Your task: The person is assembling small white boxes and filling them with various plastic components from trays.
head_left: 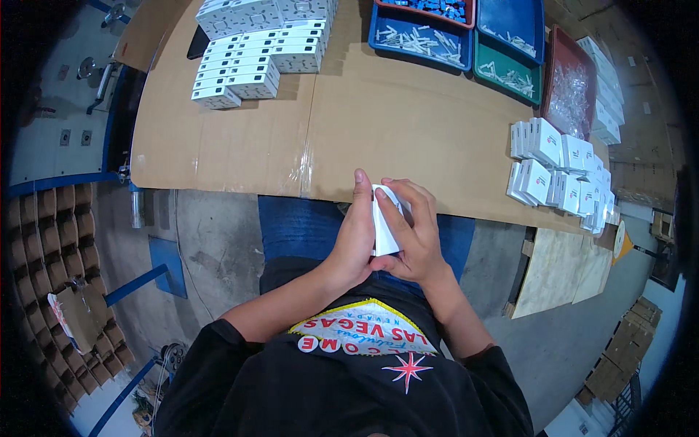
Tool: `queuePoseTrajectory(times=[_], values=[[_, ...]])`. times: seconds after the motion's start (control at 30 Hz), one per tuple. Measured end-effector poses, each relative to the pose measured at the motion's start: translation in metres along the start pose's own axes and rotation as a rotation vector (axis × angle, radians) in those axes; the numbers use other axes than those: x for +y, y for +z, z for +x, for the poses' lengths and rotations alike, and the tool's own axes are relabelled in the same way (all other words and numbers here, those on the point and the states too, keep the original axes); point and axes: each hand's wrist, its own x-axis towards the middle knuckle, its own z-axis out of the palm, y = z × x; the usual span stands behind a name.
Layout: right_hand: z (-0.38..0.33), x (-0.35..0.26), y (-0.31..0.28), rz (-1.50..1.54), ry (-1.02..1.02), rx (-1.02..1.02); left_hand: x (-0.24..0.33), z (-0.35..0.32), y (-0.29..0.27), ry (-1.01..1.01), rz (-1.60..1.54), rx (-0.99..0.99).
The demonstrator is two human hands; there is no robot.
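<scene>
Between both hands, just off the table's near edge, I hold a small white box (385, 231) on its side. My left hand (358, 231) presses flat along the box's left side, thumb pointing up. My right hand (415, 229) wraps round the other side, its fingers across the top and front. Much of the box is hidden by the fingers, so I cannot tell whether its flap is closed. Similar flat white boxes (539, 182) stand in stacked rows at the table's right edge.
White printed boxes (251, 84) are piled at the far left of the cardboard-covered table (393, 124). Far right, a blue tray (371, 42) and a green tray (540, 98) hold small white pieces. A red tray (557, 44) contains clear plastic bags (569, 95).
</scene>
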Motion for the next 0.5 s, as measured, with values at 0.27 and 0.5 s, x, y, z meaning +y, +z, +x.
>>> queuePoseTrajectory(times=[0.27, 0.5], values=[[-0.004, -0.001, 0.006, 0.017, 0.088, -0.053, 0.016, -0.002, 0.003, -0.182, -0.199, -0.032], [-0.009, -0.007, 0.011, -0.065, 0.093, -0.021, 0.010, -0.007, 0.000, -0.219, -0.142, -0.028]])
